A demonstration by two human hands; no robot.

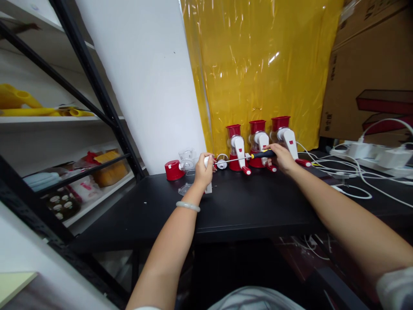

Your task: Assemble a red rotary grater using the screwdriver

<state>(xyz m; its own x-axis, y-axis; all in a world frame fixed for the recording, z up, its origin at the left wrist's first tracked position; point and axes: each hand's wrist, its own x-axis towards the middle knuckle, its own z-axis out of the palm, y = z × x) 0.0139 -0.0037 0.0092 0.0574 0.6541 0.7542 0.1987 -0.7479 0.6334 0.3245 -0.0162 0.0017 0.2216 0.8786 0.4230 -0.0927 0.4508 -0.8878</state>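
My left hand [203,171] grips a white handle part [208,186] standing upright on the black table [245,211]. My right hand [282,157] holds a screwdriver [248,157] with a black and yellow grip. Its thin shaft runs left, and the tip meets the top of the white part at my left hand. A small round metal piece [222,161] sits just behind the shaft. Three red and white hand-crank grinders [237,148] [259,144] [284,137] stand in a row behind my hands.
A red cap [173,170] and clear plastic parts [187,160] lie left of my left hand. White cables [342,172] and power strips [377,157] cover the table's right side. A shelf rack [80,172] stands at left, yellow plastic sheet [258,64] and cardboard boxes [368,73] behind.
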